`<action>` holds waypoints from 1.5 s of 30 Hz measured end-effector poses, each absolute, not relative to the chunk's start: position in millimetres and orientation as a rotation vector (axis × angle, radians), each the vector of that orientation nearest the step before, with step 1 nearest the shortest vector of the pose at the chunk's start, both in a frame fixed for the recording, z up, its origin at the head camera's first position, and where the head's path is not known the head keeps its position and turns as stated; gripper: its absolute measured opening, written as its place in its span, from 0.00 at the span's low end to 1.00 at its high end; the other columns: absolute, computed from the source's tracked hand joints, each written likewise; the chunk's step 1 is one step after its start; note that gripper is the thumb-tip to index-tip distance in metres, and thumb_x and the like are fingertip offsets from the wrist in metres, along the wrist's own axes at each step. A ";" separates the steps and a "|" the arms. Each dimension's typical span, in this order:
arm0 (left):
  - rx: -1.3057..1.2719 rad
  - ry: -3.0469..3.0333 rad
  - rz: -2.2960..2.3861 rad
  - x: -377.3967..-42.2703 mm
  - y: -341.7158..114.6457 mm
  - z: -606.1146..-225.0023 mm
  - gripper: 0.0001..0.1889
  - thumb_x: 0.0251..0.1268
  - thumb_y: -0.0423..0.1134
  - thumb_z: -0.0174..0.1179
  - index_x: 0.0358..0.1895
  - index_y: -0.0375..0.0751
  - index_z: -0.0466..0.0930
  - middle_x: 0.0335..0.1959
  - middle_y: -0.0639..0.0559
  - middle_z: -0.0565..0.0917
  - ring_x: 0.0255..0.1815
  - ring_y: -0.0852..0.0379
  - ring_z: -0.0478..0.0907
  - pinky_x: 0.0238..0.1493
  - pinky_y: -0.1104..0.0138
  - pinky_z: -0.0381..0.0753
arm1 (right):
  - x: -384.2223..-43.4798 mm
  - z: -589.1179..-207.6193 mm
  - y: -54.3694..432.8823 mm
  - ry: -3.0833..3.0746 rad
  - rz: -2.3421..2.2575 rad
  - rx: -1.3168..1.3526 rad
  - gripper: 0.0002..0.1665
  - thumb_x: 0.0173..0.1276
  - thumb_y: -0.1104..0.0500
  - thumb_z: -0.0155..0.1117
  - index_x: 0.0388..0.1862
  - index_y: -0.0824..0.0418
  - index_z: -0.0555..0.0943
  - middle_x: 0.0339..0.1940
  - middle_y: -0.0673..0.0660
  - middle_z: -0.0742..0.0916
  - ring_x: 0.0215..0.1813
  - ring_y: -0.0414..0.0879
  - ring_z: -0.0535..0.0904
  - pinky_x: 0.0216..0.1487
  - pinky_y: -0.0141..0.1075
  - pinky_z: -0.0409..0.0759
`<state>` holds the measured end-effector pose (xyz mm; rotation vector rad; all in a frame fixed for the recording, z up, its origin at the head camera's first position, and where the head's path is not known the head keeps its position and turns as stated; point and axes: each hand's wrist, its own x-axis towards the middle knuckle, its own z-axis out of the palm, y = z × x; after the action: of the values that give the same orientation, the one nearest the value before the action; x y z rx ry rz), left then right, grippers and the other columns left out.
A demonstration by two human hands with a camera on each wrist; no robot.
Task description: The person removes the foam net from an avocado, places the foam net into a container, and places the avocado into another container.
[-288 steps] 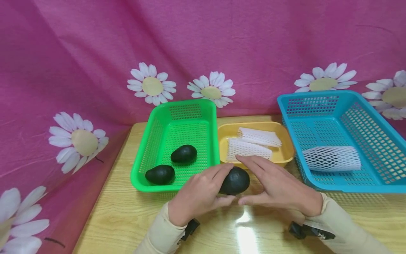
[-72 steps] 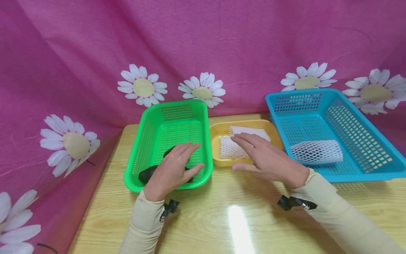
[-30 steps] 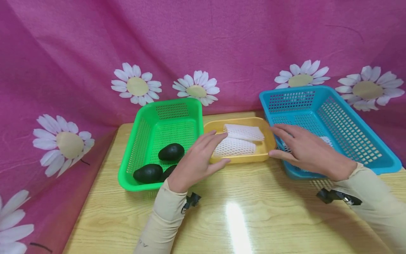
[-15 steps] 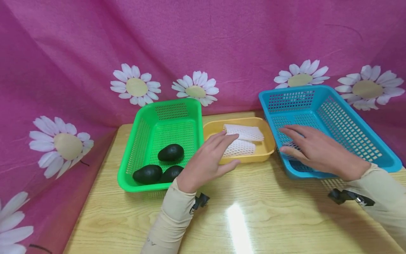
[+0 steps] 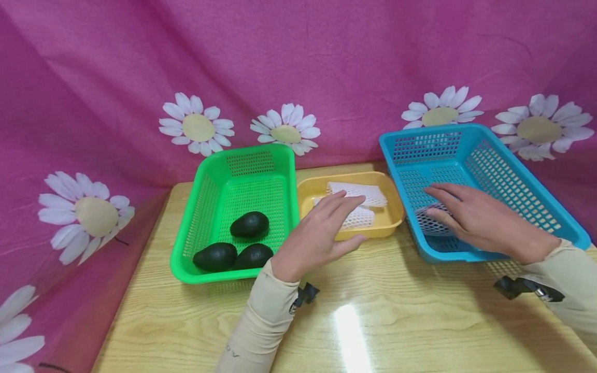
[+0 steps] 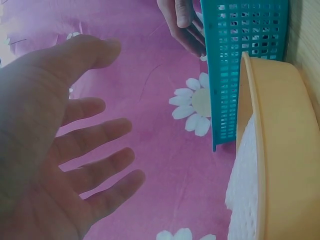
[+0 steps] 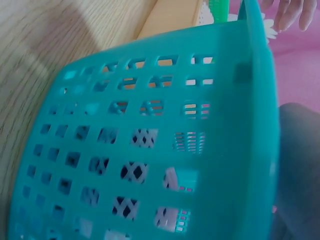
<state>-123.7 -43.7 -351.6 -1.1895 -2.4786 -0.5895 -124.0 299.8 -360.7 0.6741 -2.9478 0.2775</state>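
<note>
My left hand (image 5: 317, 233) hovers over the front left of a yellow tray (image 5: 387, 216), fingers spread and holding nothing, as the left wrist view also shows. Inside lie two white foam net sleeves (image 5: 361, 194), one partly behind my fingers. To the right, my right hand (image 5: 485, 220) is over a blue basket (image 5: 457, 257), thumb and fingers apart. Below them lies another foam net sleeve (image 5: 432, 224), its holes dark, largely covered by the hand. In the right wrist view the basket wall hides most of that hand. A green basket (image 5: 205, 278) holds three dark avocados (image 5: 249, 225).
The baskets and tray stand side by side on a wooden table (image 5: 186, 326). A pink cloth (image 5: 345, 62) with daisies hangs behind and at the left. The blue basket's wall (image 7: 225, 125) rises close beside my right hand.
The avocado my left hand gripped at first now lies in the green basket. My left hand has since moved right to the tray; my right hand moved right from the tray over the blue basket.
</note>
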 end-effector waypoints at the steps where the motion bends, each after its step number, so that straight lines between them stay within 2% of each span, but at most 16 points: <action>1: -1.194 -2.476 -0.594 -123.8 -42.6 -351.4 0.35 0.68 0.53 0.68 0.73 0.43 0.71 0.70 0.46 0.80 0.76 0.45 0.73 0.78 0.54 0.72 | -124.0 -360.7 300.9 -2.949 0.270 0.675 0.36 0.78 0.44 0.60 0.77 0.60 0.69 0.74 0.65 0.77 0.74 0.65 0.72 0.71 0.65 0.71; 9: -1.238 -2.451 -0.655 -126.3 -35.6 -355.4 0.35 0.68 0.51 0.69 0.73 0.42 0.71 0.70 0.46 0.79 0.77 0.43 0.72 0.80 0.53 0.70 | -124.8 -363.2 306.5 -2.919 0.202 0.725 0.39 0.74 0.45 0.65 0.76 0.63 0.70 0.73 0.66 0.78 0.72 0.66 0.73 0.70 0.65 0.73; 14: -1.248 -2.461 -0.687 -127.8 -30.1 -360.7 0.36 0.67 0.52 0.69 0.73 0.42 0.70 0.71 0.45 0.78 0.77 0.43 0.71 0.79 0.51 0.71 | -126.0 -366.4 307.8 -2.965 0.182 0.705 0.44 0.70 0.40 0.68 0.77 0.61 0.69 0.74 0.67 0.76 0.73 0.68 0.72 0.69 0.67 0.73; 24: -1.264 -2.486 -0.688 -130.8 -21.8 -368.7 0.41 0.65 0.56 0.70 0.76 0.42 0.66 0.72 0.45 0.75 0.81 0.42 0.66 0.82 0.55 0.66 | -128.9 -369.9 309.7 -3.056 0.169 0.666 0.52 0.65 0.31 0.69 0.79 0.59 0.67 0.76 0.66 0.74 0.75 0.68 0.70 0.70 0.68 0.72; 31: -1.276 -2.512 -0.704 -133.0 -17.1 -372.5 0.42 0.64 0.58 0.70 0.76 0.42 0.66 0.73 0.45 0.75 0.81 0.41 0.65 0.83 0.53 0.65 | -132.3 -377.5 313.1 -3.018 0.176 0.746 0.54 0.60 0.34 0.75 0.77 0.61 0.69 0.74 0.67 0.76 0.71 0.68 0.74 0.65 0.67 0.77; 39: -1.293 -2.505 -0.675 -134.4 -8.9 -374.3 0.44 0.63 0.60 0.70 0.76 0.40 0.66 0.74 0.44 0.75 0.81 0.42 0.65 0.82 0.53 0.66 | -137.3 -379.3 315.1 -3.082 0.194 0.732 0.56 0.56 0.37 0.79 0.77 0.58 0.69 0.75 0.66 0.75 0.72 0.69 0.72 0.64 0.68 0.77; 45: -1.304 -2.546 -0.642 -133.8 -1.3 -372.8 0.44 0.65 0.62 0.67 0.78 0.43 0.64 0.76 0.46 0.72 0.83 0.44 0.62 0.82 0.52 0.66 | -140.6 -384.3 319.4 -3.113 0.205 0.712 0.57 0.54 0.39 0.81 0.77 0.60 0.68 0.74 0.68 0.74 0.71 0.70 0.73 0.63 0.69 0.77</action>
<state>-133.8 -1.3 -372.8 -1.3037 -2.5465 -0.6424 -140.6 319.4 -384.3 0.7122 -3.1131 0.2052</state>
